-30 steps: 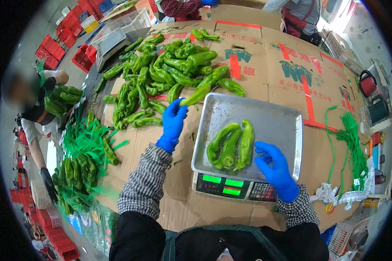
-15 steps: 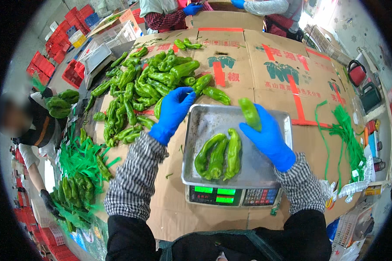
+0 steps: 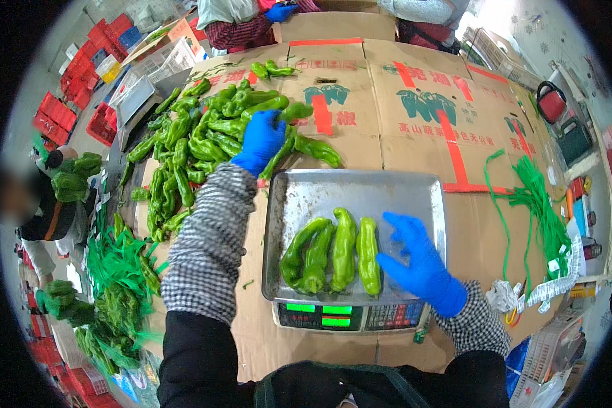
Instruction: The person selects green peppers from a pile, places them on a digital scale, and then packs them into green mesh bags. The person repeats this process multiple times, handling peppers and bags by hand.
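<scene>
A metal weighing tray [image 3: 357,187] sits on a digital scale [image 3: 350,317] in front of me. Several long green peppers [image 3: 344,250] lie side by side on it. Over the tray's right part, my right hand [image 3: 418,266], in a blue glove, is open with fingers spread. It is close to the rightmost pepper [image 3: 369,257]. My left hand [image 3: 261,143], also blue-gloved, reaches into the right side of a big pepper pile [image 3: 207,136]. Its fingers close on a green pepper [image 3: 296,111], which looks blurred.
Flattened cardboard [image 3: 415,163] covers the table. Green plastic ties [image 3: 547,217] lie at the right. On the left are green mesh netting [image 3: 119,262] and bagged peppers [image 3: 117,309], with a co-worker [image 3: 58,197] beside them. Two more people stand across the table. Red crates [image 3: 52,115] are stacked at far left.
My right hand has laid its pepper on the tray beside the others and let go. My left hand has moved forward into the pile and closed on a pepper.
</scene>
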Available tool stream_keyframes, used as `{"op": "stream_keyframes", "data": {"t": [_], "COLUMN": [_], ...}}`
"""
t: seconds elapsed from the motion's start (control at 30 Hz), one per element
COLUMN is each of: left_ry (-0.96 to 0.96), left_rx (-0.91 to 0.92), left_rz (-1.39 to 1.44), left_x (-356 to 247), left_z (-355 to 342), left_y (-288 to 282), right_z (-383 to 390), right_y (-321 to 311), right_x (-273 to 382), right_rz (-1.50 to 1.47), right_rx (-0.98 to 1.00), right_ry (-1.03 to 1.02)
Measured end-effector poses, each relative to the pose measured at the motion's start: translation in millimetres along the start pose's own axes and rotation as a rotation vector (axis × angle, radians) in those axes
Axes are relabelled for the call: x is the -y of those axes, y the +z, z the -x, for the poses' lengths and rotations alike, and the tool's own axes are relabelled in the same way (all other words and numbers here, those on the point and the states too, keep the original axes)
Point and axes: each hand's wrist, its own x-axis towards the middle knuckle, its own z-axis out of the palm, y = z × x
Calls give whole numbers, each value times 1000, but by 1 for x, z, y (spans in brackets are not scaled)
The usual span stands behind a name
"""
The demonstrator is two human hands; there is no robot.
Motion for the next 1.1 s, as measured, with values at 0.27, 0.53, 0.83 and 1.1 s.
{"op": "stream_keyframes", "data": {"t": [0.27, 0.53, 0.83, 1.1], "left_ry": [-22, 47, -220, -335], "left_rx": [789, 387, 310, 41], "left_rz": [941, 608, 556, -127], "left_x": [-126, -130, -114, 43], "left_z": [47, 143, 192, 130], "left_y": [-125, -115, -109, -61], "right_z": [-26, 6, 3, 3], "right_y": [-20, 29, 42, 35], "right_x": [56, 33, 30, 15], "right_rz": [284, 42, 205, -98], "right_rx": [-194, 49, -133, -49], "right_ry": [-329, 53, -67, 56]}}
